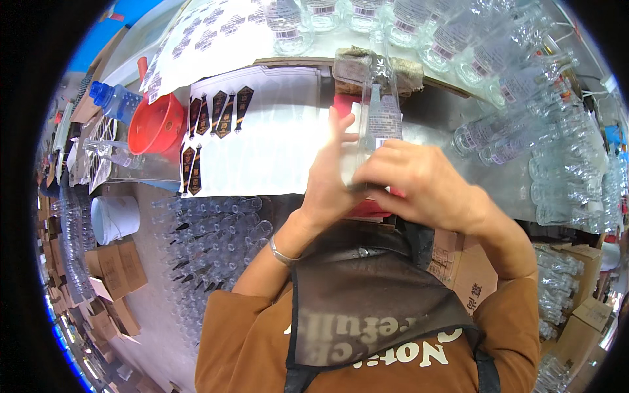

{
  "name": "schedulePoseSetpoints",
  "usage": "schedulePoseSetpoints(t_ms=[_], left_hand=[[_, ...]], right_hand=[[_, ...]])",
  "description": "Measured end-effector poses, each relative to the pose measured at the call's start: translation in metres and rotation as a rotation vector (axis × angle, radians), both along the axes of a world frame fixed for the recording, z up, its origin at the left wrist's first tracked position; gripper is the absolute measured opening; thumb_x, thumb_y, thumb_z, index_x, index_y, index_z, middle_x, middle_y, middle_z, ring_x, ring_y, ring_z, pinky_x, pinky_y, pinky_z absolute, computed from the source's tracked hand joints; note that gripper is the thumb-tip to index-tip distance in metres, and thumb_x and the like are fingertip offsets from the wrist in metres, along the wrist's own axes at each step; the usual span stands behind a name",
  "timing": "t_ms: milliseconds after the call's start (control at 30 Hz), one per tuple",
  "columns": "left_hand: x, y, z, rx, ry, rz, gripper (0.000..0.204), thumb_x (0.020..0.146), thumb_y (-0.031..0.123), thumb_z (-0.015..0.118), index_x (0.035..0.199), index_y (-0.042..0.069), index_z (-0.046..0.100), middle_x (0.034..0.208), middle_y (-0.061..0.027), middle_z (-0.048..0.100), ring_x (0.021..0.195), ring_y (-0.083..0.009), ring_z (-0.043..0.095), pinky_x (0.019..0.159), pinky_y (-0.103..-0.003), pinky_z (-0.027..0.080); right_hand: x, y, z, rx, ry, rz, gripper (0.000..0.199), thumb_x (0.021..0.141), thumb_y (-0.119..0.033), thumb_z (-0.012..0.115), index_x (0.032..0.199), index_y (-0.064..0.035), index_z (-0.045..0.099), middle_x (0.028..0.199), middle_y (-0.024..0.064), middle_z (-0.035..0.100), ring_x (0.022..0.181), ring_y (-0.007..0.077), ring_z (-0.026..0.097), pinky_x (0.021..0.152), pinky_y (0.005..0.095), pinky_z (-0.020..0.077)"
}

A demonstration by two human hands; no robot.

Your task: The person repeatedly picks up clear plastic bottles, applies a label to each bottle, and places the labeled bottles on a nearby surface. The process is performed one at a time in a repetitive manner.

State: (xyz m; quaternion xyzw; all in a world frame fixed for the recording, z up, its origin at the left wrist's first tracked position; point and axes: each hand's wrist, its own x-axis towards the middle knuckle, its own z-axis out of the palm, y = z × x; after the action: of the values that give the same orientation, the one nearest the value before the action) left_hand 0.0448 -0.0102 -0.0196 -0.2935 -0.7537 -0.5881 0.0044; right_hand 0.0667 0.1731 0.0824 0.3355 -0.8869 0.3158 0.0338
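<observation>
A clear glass bottle with a small printed label lies in front of me, its neck pointing away across a worn, cloth-wrapped support. My left hand is beside the bottle's left side, slightly smeared by motion, its fingers stretched up and apart. At the bottle's near end, my right hand has its fingers bent together close to my left thumb. What they pinch, if anything, is hidden. Left of my hands, a white sheet carries several dark, tie-shaped labels.
Labelled glass bottles line the far and right sides. A red bowl and a blue-capped plastic bottle stand at the left. Upright bottles crowd the lower left, near a white bucket and cardboard boxes.
</observation>
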Motion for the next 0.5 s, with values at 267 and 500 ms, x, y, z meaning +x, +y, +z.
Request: schedulePoseSetpoints(t_ms=[267, 500], left_hand=[[-0.007, -0.011, 0.001, -0.057, -0.046, -0.062, 0.122, 0.070, 0.011, 0.091, 0.162, 0.003, 0.011, 0.153, -0.0189, 0.047, 0.125, -0.0266, 0.056, 0.105, -0.040, 0.047], [-0.012, -0.014, 0.004, 0.004, -0.125, -0.098, 0.108, 0.075, 0.008, 0.087, 0.160, 0.001, 0.022, 0.152, -0.0177, 0.048, 0.131, -0.0268, 0.054, 0.110, -0.039, 0.043]], right_hand=[[-0.015, 0.014, -0.017, -0.120, 0.315, -0.088, 0.023, 0.070, -0.005, 0.077, 0.091, -0.0097, 0.069, 0.093, 0.0084, 0.070, 0.085, 0.0284, 0.067, 0.079, 0.0383, 0.0557], [-0.036, 0.054, -0.037, -0.435, 0.181, -0.364, 0.023, 0.082, 0.002, 0.070, 0.104, -0.0021, 0.068, 0.104, 0.0093, 0.069, 0.090, 0.0207, 0.067, 0.076, 0.0300, 0.0546]])
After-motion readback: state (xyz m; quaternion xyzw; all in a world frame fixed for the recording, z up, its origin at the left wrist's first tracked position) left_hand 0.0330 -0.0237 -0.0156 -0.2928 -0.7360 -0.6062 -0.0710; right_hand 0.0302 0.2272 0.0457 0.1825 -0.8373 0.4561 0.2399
